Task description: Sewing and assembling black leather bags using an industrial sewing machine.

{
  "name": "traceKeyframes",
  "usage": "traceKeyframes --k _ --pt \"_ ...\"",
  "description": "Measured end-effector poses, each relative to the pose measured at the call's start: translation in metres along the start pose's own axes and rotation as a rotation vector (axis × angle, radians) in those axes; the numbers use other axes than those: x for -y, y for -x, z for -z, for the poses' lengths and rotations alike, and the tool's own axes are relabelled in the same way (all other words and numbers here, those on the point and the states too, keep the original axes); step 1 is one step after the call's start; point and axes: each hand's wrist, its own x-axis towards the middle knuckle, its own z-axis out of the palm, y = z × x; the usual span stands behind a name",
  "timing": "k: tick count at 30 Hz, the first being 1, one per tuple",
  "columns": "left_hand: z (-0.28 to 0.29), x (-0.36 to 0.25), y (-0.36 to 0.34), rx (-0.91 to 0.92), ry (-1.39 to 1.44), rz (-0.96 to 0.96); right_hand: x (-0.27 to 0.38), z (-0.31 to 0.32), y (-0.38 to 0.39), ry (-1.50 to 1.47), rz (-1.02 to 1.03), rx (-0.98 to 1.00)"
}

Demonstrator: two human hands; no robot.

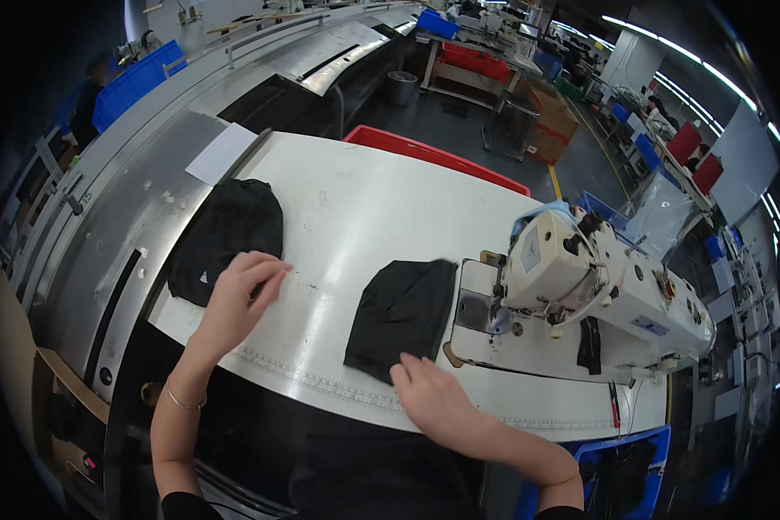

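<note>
A flat black fabric piece (399, 316) with one rounded side lies on the white table, left of the sewing machine's needle area. My right hand (433, 397) is at its near right corner, fingers drawn together on the cloth's edge. Further left, a second dark fabric piece (234, 225) with a small pale mark lies across the table's left edge. My left hand (247, 290) hovers by its near right side, fingers curled towards the thumb, and nothing shows between the fingertips. A white sewing machine (563, 260) stands to the right.
A ruler strip (321, 379) runs along the table's near edge. Red-handled snips (614, 406) and a black strip (588, 345) lie right of the needle area. A blue bin (663, 451) sits below at right; a red tray (433, 158) borders the far edge. White paper (222, 153) lies far left.
</note>
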Motion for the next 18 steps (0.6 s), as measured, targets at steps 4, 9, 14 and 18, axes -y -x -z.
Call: traceKeyframes --k 4,9,14,18 --pt "-0.068 -0.072 0.01 0.367 0.236 -0.374 0.051 -0.026 0.03 0.423 0.078 -0.076" --pt "-0.165 -0.099 0.019 0.397 -0.601 -0.49 0.085 -0.041 0.004 0.505 0.087 0.132" --pt "-0.161 -0.101 0.008 0.445 -0.633 -0.457 0.075 -0.032 0.014 0.272 0.132 -0.013" --pt "-0.134 -0.077 -0.005 0.387 0.061 -0.053 0.02 -0.014 0.048 0.106 0.561 -0.417"
